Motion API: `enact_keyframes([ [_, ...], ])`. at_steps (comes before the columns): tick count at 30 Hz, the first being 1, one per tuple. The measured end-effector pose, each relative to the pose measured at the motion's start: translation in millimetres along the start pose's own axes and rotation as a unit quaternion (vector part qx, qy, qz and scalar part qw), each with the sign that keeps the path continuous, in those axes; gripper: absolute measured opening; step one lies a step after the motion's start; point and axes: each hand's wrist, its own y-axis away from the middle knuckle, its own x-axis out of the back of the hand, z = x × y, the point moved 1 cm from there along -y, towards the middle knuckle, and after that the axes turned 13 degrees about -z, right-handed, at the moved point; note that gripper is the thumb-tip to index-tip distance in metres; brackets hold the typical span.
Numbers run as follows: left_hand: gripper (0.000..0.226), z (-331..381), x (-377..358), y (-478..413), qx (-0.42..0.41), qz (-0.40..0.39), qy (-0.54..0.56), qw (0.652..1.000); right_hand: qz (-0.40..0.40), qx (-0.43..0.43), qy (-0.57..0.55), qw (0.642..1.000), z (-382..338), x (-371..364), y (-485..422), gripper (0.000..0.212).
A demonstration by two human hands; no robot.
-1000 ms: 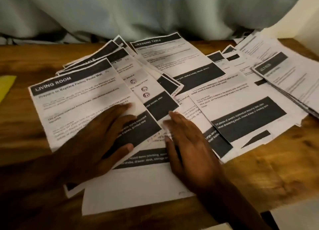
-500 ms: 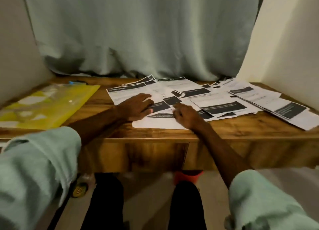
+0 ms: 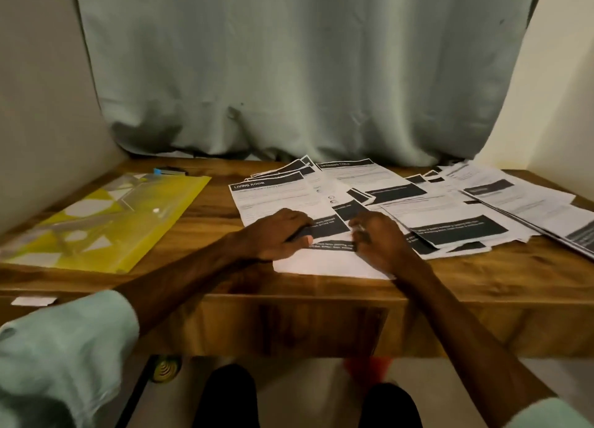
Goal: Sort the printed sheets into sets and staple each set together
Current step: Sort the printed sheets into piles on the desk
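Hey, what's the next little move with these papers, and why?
Probably draw the LIVING ROOM sheet out with the left hand, which rests on it; the other sheets lie fanned and overlapping, unsorted, and the right hand can hold them down.

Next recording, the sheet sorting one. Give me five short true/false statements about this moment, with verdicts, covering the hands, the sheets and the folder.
1. Both the left hand and the right hand rest on the printed sheets. True.
2. The yellow folder lies to the right of the sheets. False: it lies to their left, apart from them.
3. The sheet under the left hand is headed LIVING ROOM. True.
4. The sheets sit squared up in one neat stack. False: they are fanned out and overlap across the desk.
5. A curtain hangs behind the desk. True.
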Motion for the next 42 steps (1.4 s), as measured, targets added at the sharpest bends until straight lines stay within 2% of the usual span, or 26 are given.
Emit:
enact_keyframes([
  [3,0.041,-12,12,-13,-0.01,0.004,0.018,1.0,0.039,-0.012,-0.049,0.998,-11,8,-33,0.023],
  [6,0.04,-25,27,-30,-0.009,0.016,0.069,0.997,0.003,-0.032,-0.083,0.996,-23,15,-77,0.02],
  [8,0.03,-41,34,-43,0.006,0.058,0.08,0.995,-0.02,-0.042,-0.092,0.995,-27,14,-108,0.022],
  [9,0.025,-52,35,-49,0.026,0.09,0.075,0.993,-0.03,-0.051,-0.084,0.995,-28,11,-121,0.027],
  [11,0.018,-75,30,-56,0.079,0.134,0.073,0.985,-0.06,-0.078,-0.053,0.994,-24,-1,-143,0.052],
  [13,0.023,-93,20,-59,0.112,0.148,0.067,0.98,-0.082,-0.094,-0.019,0.992,-15,-17,-160,0.071],
  [16,0.032,-102,5,-59,0.114,0.151,0.063,0.98,-0.081,-0.091,0.011,0.993,-4,-34,-171,0.074],
  [19,0.024,-100,-3,-65,0.093,0.172,0.047,0.98,-0.09,-0.084,-0.032,0.992,-6,-32,-174,0.063],
  [22,0.023,-98,-3,-67,0.083,0.186,0.042,0.978,-0.102,-0.053,-0.132,0.985,-5,-27,-171,0.031],
  [24,0.026,-95,0,-66,0.093,0.191,0.054,0.976,-0.087,-0.044,-0.226,0.969,-3,-28,-171,0.013],
  [26,0.033,-92,7,-64,0.099,0.229,0.06,0.966,-0.056,-0.048,-0.318,0.945,-3,-28,-169,0.011],
  [30,0.055,-96,30,-53,0.108,0.394,0.059,0.911,0.001,-0.047,-0.453,0.89,-4,-14,-164,0.015],
  [32,0.073,-105,36,-49,0.136,0.435,0.098,0.885,0.025,-0.052,-0.488,0.871,-2,-5,-164,0.015],
  [34,0.091,-112,37,-47,0.174,0.419,0.251,0.855,0.041,-0.067,-0.509,0.857,1,2,-164,0.013],
  [37,0.102,-119,37,-47,0.16,0.354,0.494,0.778,0.039,-0.086,-0.531,0.842,3,6,-161,0.014],
  [39,0.09,-119,37,-48,0.137,0.327,0.569,0.742,0.034,-0.086,-0.537,0.839,3,6,-161,0.016],
  [42,0.048,-109,40,-50,0.098,0.297,0.614,0.725,0.029,-0.071,-0.544,0.836,1,5,-163,0.019],
])
